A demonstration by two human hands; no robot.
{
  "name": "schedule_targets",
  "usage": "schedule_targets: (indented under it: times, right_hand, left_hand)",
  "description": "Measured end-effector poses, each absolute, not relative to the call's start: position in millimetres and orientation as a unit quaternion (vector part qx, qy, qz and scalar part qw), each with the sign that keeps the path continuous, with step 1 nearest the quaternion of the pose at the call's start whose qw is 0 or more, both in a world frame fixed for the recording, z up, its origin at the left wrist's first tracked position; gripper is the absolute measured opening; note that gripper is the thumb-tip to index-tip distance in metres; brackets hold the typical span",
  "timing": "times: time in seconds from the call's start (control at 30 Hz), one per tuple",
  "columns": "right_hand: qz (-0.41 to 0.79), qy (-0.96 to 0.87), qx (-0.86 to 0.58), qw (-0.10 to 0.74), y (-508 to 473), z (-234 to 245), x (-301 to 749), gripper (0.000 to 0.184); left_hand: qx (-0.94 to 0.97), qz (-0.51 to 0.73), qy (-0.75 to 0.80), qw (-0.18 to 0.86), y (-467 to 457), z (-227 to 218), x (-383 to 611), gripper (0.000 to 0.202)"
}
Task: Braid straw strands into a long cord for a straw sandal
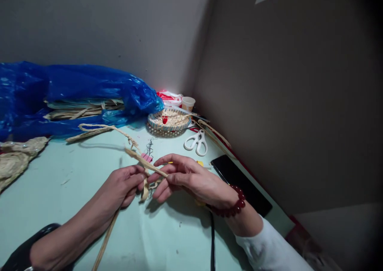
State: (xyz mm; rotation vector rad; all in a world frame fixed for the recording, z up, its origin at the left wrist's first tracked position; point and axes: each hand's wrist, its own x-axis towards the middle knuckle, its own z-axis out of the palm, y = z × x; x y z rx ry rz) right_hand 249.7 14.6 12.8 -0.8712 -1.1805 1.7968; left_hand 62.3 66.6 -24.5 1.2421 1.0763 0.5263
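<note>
Over the counter (pixel 170 239): left hand (pixel 125 185), grip pinched closed on fibre strand (pixel 105 239), tail out at 7 o'clock; right hand (pixel 193 179), thumb grip closed on fibre strip (pixel 146 163), other fingers spread, strip pointing to 10. From there: black phone (pixel 242 185) at 3, white-handled scissors (pixel 196 138) at 12, woven basket (pixel 172 126) at 11, blue plastic bag (pixel 86 77) at 10.
</note>
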Motion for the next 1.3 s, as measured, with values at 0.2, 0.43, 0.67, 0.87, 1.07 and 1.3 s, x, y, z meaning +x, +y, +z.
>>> schedule_targets:
  times: [0.2,0.43,0.67,0.87,1.07,1.3]
  right_hand:
    - [0.327,-0.73,-0.558,0.22,0.6,27.3,256.7,0.022]
    - [0.118,-0.788,-0.567,0.209,2.0,9.4,223.6,0.015]
    - [0.131,-0.787,-0.515,0.313,19.3,-5.5,211.0,0.019]
    - [0.163,-0.713,-0.59,0.341,11.9,10.5,231.4,0.018]
    - [0.183,-0.729,-0.612,0.247,6.5,5.0,231.3,0.024]
    - [0.184,-0.723,-0.614,0.258,8.9,1.8,227.9,0.02]
  left_hand:
    - [0.535,0.257,0.459,0.661,63.8,-25.3,65.3,0.021]
    - [0.542,0.283,0.463,0.642,63.0,-22.5,70.8,0.019]
    - [0.552,0.293,0.457,0.633,63.5,-28.4,68.9,0.017]
    - [0.532,0.283,0.466,0.648,65.5,-27.1,69.4,0.027]
    - [0.507,0.273,0.46,0.676,67.2,-30.2,68.3,0.026]
    - [0.507,0.255,0.464,0.681,66.5,-30.8,64.4,0.026]
